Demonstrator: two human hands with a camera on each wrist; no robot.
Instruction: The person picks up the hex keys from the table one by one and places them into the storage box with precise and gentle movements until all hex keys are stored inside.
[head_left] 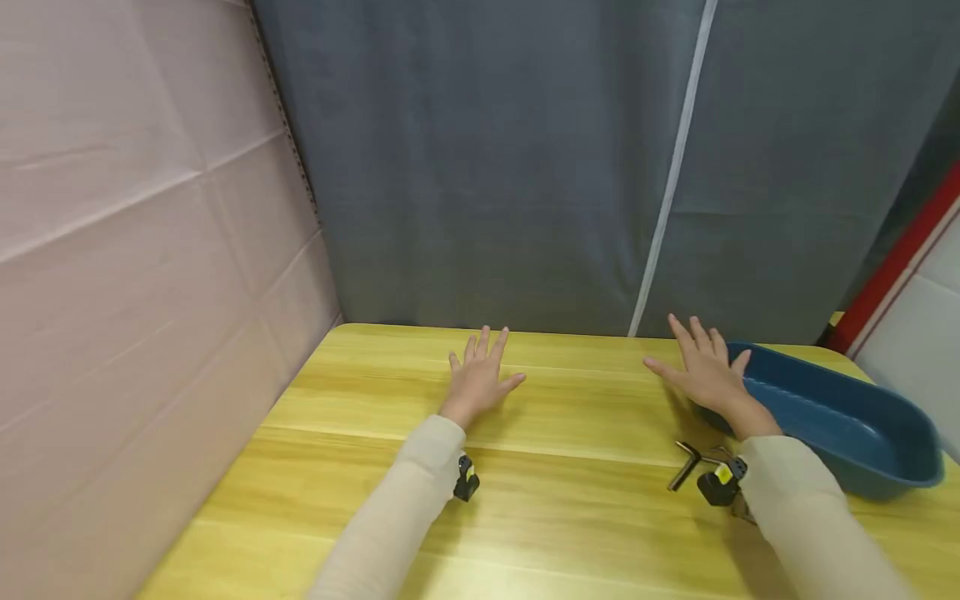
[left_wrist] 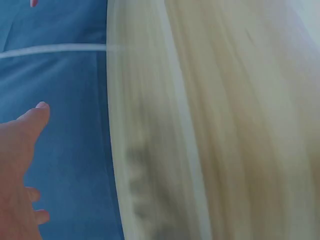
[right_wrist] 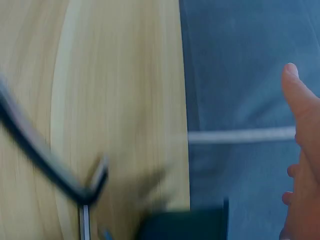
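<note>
Head view: both hands spread low over the yellow wooden table, nothing gripped.
Left hand: fingers straight and splayed, palm down on or just above the tabletop; empty.
Right hand: fingers straight and fanned, palm down, just beside the near-left rim of the blue tub; empty.
Nearest thing: blue plastic tub, at the right end of the table, right wrist touching or just over its rim.
Tub contents: visible inner wall and floor bare; far end cut off by the frame.
Step in hand: likely a resting or starting pose, no grasp begun.
Next move: probably calls for reaching for the tub rim, closest to the right hand.
Wrist gear: small black mounts with yellow marks on both sleeves.
Wrist views: blurred; only table edge, grey curtain and fingertips.
</note>
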